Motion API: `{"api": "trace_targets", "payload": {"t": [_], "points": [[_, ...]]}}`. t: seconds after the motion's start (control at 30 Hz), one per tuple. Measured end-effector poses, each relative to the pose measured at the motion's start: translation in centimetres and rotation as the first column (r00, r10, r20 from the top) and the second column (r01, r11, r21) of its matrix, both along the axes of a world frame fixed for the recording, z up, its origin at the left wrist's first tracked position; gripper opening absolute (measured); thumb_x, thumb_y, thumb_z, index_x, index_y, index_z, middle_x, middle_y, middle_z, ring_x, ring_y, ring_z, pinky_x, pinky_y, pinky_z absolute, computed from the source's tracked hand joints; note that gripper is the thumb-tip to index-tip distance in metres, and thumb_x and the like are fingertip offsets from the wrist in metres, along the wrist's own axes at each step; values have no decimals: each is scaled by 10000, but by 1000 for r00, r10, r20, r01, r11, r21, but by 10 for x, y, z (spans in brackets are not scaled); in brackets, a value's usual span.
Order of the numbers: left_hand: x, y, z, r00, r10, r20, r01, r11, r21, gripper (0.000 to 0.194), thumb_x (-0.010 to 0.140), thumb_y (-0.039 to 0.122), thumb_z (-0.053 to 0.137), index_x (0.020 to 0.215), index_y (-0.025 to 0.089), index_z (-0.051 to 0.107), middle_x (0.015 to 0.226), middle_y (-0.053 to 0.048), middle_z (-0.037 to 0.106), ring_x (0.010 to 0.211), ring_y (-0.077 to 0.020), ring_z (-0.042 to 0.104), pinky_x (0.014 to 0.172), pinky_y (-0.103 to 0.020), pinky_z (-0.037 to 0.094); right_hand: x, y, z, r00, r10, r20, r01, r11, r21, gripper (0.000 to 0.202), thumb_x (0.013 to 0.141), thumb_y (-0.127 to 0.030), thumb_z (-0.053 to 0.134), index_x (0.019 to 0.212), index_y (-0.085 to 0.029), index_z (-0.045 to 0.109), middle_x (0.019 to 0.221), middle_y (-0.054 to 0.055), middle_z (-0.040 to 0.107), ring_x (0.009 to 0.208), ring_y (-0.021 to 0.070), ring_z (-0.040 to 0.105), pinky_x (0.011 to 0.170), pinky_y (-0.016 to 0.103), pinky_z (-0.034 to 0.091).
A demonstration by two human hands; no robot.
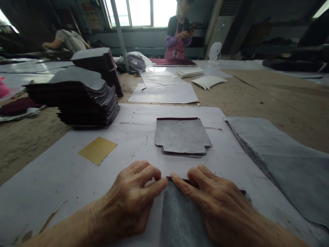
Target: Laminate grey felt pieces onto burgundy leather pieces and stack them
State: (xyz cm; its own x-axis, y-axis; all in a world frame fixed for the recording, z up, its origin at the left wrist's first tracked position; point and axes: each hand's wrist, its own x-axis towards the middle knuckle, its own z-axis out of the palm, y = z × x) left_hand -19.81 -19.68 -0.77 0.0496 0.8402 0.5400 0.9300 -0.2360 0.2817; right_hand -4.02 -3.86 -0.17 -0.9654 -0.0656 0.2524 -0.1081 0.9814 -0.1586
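Observation:
A grey-backed fabric piece (181,216) lies in front of me, its far edge showing a dark maroon strip. My left hand (131,197) is closed, fingers curled, with the thumb tip at the left corner of that edge. My right hand (218,199) lies over the strip; its index finger presses near the same corner and the other fingers bend onto the edge. The right hand hides much of the piece. Just beyond both hands sits a small stack of grey pieces (182,135) with notched near corners and a maroon far edge.
White paper (133,137) covers the tabletop here. A yellow card (98,150) lies left, below tall stacks of dark pieces (87,99). Large grey sheets (288,154) lie right. Farther off are white sheets (164,92), a small fan (215,52) and two people, one in a pink apron (176,48).

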Motion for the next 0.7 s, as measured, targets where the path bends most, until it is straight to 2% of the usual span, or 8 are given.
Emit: {"api": "trace_targets", "payload": {"t": [0.13, 0.27, 0.37, 0.47, 0.6, 0.7], "points": [[15, -10, -5, 1000, 7, -19, -7, 999, -32, 271, 756, 106, 415, 980, 100, 568, 811, -98, 545, 669, -178, 450, 558, -328, 425, -3, 1, 0, 999, 1, 34, -1, 1000, -13, 559, 709, -1, 365, 1219, -183, 506, 844, 83, 506, 732, 169, 477, 562, 254, 455], [16, -11, -8, 1000, 1, -23, -2, 999, -37, 273, 760, 124, 415, 987, 98, 565, 794, -99, 538, 666, -182, 439, 554, -332, 411, -7, -2, 3, 997, -11, 70, 10, 1000, 18, 590, 680, -6, 377, 1219, -212, 503, 821, 76, 495, 665, 155, 465, 506, 237, 425], [15, -10, -7, 1000, -1, 3, 2, 998, -56, 276, 758, 119, 412, 991, 98, 559, 791, -95, 530, 667, -181, 436, 560, -336, 404, -9, -3, 6, 995, -23, 93, 20, 999, 39, 653, 652, 3, 384, 1223, -295, 489, 788, 54, 485, 630, 155, 466, 486, 245, 414], [16, -12, -4, 1000, 11, 14, -9, 996, -84, 300, 746, 105, 423, 1018, 103, 549, 818, -91, 531, 684, -184, 443, 575, -344, 406, -7, -1, 9, 996, -7, 86, 11, 999, -51, 632, 687, 4, 382, 1201, -345, 498, 782, 30, 481, 631, 139, 476, 516, 248, 429], [19, -13, 0, 1000, 28, -3, -29, 992, -122, 343, 725, 85, 433, 1045, 130, 547, 848, -85, 531, 703, -188, 452, 599, -356, 414, 2, 7, 7, 991, -18, -134, -23, 954, -298, 448, 794, -7, 352, 1131, -230, 547, 869, 42, 514, 762, 120, 511, 643, 241, 463], [19, -12, 2, 1000, 19, -15, -20, 992, -124, 351, 730, 68, 427, 1054, 132, 546, 840, -85, 532, 701, -187, 457, 598, -354, 419, 7, 13, 2, 974, -66, -218, -4, 951, -308, 295, 825, -50, 406, 1037, -168, 574, 904, 59, 547, 846, 146, 510, 716, 281, 461]]}}
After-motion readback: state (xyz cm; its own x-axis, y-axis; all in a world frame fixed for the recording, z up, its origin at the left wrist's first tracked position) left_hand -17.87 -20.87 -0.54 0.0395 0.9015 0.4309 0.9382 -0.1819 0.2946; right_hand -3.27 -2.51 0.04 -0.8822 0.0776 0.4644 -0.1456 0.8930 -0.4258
